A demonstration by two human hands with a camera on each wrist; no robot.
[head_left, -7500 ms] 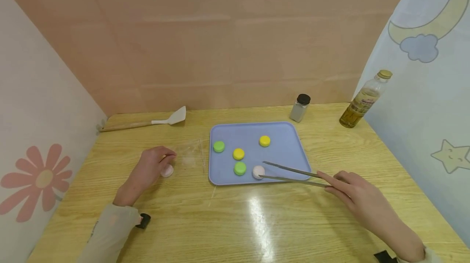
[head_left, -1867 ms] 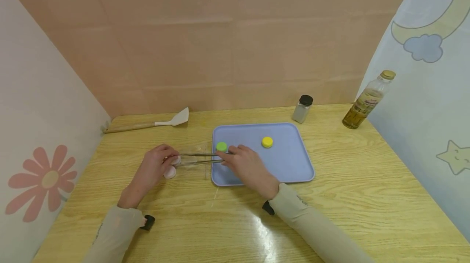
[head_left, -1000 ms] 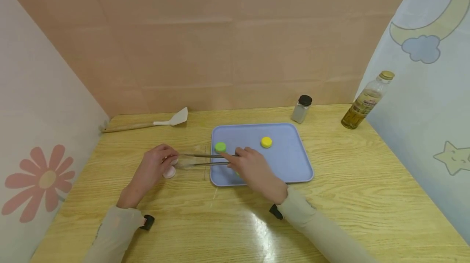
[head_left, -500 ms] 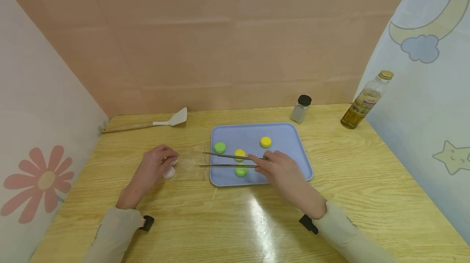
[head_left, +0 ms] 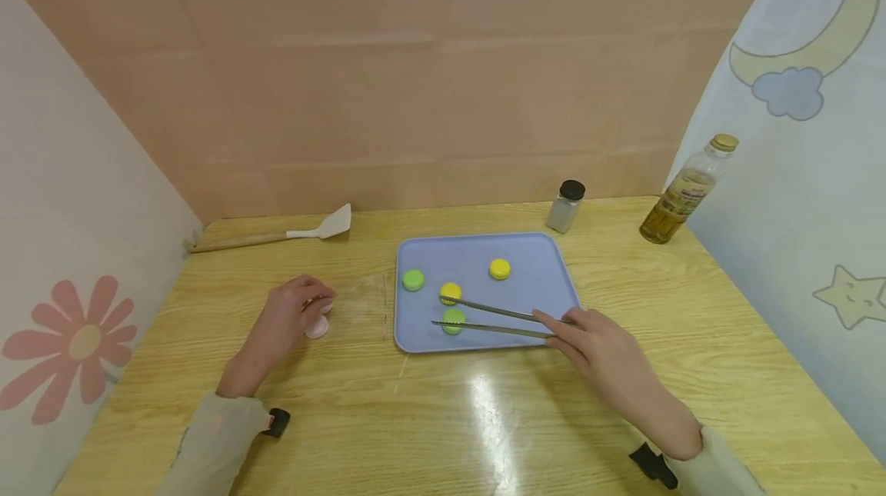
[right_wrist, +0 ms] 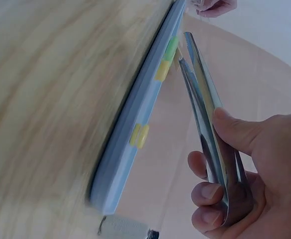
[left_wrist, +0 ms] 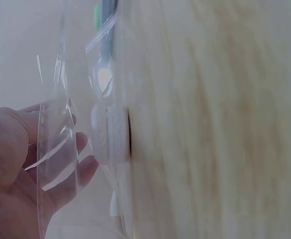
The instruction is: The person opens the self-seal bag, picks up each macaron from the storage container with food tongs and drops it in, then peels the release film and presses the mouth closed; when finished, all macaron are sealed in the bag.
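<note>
Macaron-like discs are being moved one at a time with metal tongs (head_left: 494, 317) from the blue tray (head_left: 547, 288) into a clear plastic bag (left_wrist: 60, 144) to its left. Judging by how things lie, two white discs (head_left: 318, 324) already sit in the bag, stacked by the left hand (head_left: 284, 319); the left wrist view shows them through the film (left_wrist: 109, 133). Four discs are left on the tray: a green one (head_left: 413, 279) near the left rim, a yellow one (head_left: 499, 268) farther back, and a yellow (head_left: 450, 292) and a green (head_left: 453, 320) pair in the middle. The left hand pinches the bag's edge and holds its mouth toward the tray, fingers curled around the plastic. The right hand (head_left: 602, 346) grips the tongs at their joined end, thumb pressing on top as the right wrist view shows (right_wrist: 230, 164); the two arms are spread, tips over the middle pair with one near each disc, holding nothing. So the work looks about a third done, with the next pick most likely one of those two. A spatula (head_left: 277, 233), a shaker jar (head_left: 565, 205) and an oil bottle (head_left: 681, 192) stand apart at the back of the wooden table (head_left: 484, 419).
</note>
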